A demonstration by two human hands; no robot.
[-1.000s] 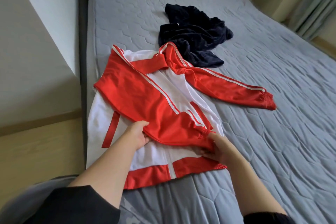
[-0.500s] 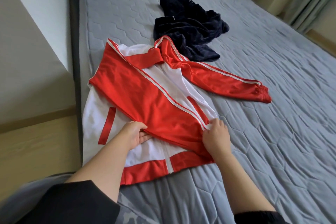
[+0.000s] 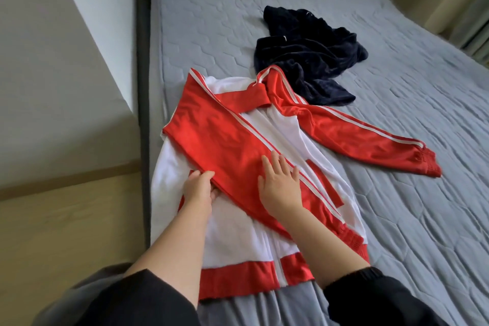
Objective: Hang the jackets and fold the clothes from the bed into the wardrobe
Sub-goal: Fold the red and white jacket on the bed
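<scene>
Bed (image 3: 397, 193), red jacket (image 3: 227, 145), navy garment (image 3: 312, 61) atop

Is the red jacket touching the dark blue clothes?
Touching. The head view shows the red jacket's shoulder overlapping the dark blue clothes' edge.

Two garments lie on one bed (image 3: 397, 193): one red-and-white jacket (image 3: 238, 140) and one navy garment (image 3: 312, 55). The jacket shows two sleeves, one folded across its front, one stretched out to the right. Two hands are on it, left (image 3: 198, 190) and right (image 3: 280, 185).
</scene>
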